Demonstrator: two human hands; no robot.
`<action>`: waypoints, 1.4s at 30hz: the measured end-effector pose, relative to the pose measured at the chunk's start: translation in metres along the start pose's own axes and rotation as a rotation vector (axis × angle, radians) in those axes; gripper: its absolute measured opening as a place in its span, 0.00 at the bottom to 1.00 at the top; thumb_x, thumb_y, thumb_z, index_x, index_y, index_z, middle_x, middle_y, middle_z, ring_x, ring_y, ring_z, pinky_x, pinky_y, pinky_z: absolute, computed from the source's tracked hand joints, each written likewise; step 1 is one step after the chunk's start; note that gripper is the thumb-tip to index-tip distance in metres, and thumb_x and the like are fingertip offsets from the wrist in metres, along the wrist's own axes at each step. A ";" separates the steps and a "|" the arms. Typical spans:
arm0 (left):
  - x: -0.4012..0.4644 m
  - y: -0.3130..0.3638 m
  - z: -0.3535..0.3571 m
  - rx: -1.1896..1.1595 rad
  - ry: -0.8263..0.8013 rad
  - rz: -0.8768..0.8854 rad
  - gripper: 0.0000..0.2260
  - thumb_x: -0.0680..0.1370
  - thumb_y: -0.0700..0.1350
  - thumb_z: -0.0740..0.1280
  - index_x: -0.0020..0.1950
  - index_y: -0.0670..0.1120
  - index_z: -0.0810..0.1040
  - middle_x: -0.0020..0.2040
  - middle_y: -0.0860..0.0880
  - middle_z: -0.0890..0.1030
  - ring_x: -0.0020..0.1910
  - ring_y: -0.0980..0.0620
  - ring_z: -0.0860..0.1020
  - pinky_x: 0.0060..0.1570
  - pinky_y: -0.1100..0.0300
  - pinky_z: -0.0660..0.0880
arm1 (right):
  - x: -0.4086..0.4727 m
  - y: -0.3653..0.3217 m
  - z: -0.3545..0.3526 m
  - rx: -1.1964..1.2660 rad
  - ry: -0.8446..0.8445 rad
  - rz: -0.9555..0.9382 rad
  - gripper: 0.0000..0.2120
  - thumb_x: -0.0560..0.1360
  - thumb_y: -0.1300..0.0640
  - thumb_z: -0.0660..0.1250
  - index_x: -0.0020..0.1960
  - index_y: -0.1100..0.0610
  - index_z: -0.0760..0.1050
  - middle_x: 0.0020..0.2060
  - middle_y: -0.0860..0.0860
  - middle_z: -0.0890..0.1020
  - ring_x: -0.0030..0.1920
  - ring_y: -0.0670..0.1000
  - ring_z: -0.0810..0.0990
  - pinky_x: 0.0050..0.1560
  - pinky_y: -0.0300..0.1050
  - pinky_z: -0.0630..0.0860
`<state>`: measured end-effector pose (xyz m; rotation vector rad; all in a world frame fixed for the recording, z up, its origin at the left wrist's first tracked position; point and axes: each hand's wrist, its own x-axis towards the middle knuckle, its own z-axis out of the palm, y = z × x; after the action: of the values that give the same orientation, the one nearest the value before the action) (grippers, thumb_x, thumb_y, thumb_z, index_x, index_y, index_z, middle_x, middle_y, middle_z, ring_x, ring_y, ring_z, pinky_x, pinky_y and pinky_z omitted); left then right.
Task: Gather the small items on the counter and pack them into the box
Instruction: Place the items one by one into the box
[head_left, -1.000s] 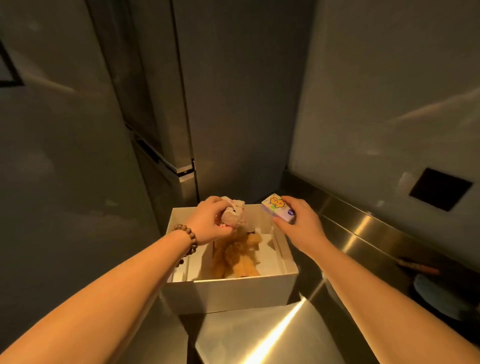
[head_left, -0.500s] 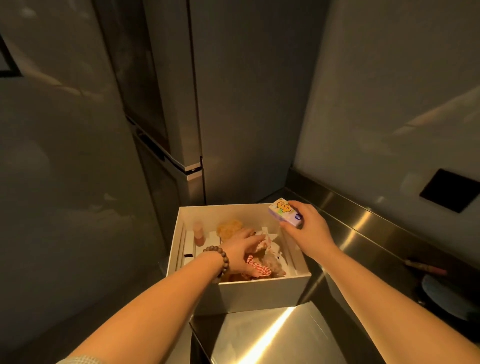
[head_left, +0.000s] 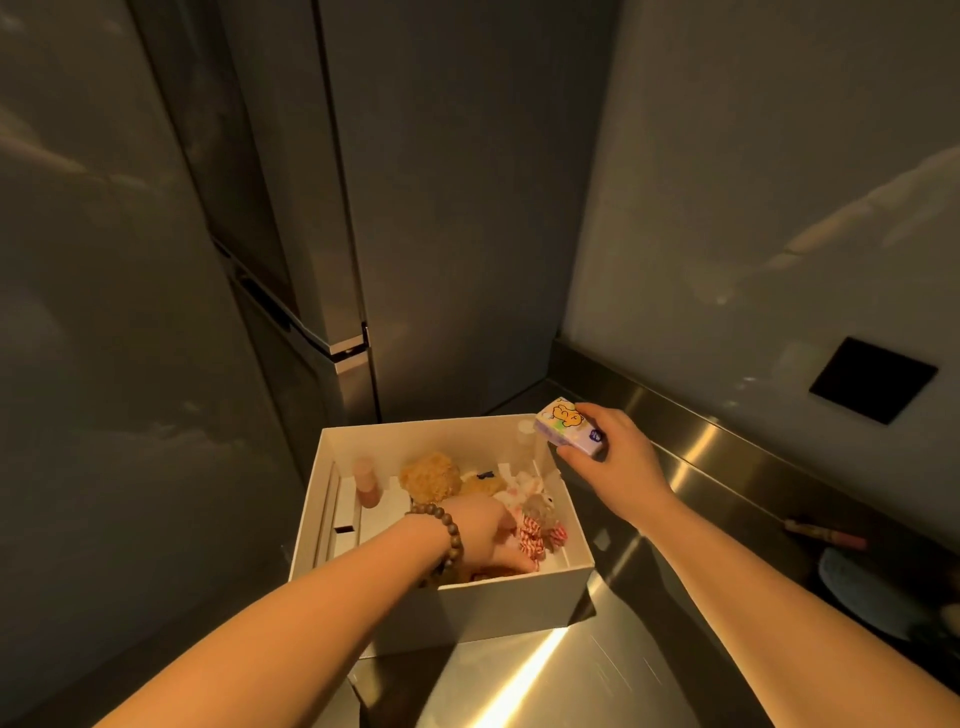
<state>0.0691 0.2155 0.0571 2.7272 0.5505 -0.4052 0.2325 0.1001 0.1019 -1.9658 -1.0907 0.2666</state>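
Observation:
A white open box (head_left: 498, 608) stands at the left end of the steel counter (head_left: 613, 670). Inside lie a tan plush bear (head_left: 431, 475), a small pink bottle (head_left: 368, 480) and a pale plush toy with a red-and-white striped bow (head_left: 537, 525). My left hand (head_left: 485, 535), with a bead bracelet on the wrist, reaches down into the box and rests on the pale toy; whether its fingers still grip it is hidden. My right hand (head_left: 615, 457) holds a small purple-and-white tissue pack (head_left: 570, 434) over the box's far right corner.
A tall steel fridge (head_left: 332, 260) rises just behind the box. A raised steel ledge (head_left: 727, 447) runs along the right wall. At the right edge lie a pink pen-like stick (head_left: 826, 534) and a blue round object (head_left: 872, 592).
My left hand lowered the pale plush toy from the box's rim down into the box. My right hand stayed by the far right corner with the tissue pack.

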 end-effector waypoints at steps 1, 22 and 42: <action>-0.002 -0.005 -0.004 -0.025 0.098 -0.005 0.27 0.72 0.69 0.59 0.56 0.49 0.78 0.48 0.50 0.80 0.45 0.52 0.77 0.45 0.57 0.77 | 0.000 0.002 0.000 0.001 0.000 0.002 0.27 0.72 0.52 0.72 0.69 0.50 0.68 0.61 0.47 0.73 0.53 0.42 0.73 0.37 0.27 0.69; 0.011 -0.013 -0.010 -0.312 0.213 0.035 0.35 0.70 0.69 0.61 0.72 0.55 0.59 0.68 0.50 0.71 0.61 0.52 0.73 0.59 0.56 0.72 | -0.003 -0.013 0.007 0.018 -0.106 -0.005 0.30 0.70 0.54 0.74 0.69 0.49 0.67 0.59 0.43 0.71 0.53 0.40 0.73 0.38 0.28 0.72; -0.131 -0.102 -0.038 -0.379 0.612 -0.143 0.42 0.66 0.60 0.73 0.74 0.52 0.57 0.72 0.53 0.64 0.70 0.55 0.61 0.68 0.57 0.58 | 0.008 -0.102 0.123 0.393 -0.384 0.268 0.14 0.74 0.53 0.70 0.59 0.46 0.73 0.54 0.48 0.79 0.47 0.47 0.83 0.39 0.37 0.81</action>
<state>-0.0818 0.2759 0.1092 2.4116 0.8723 0.4807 0.1104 0.2035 0.1055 -1.7345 -0.9157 0.9614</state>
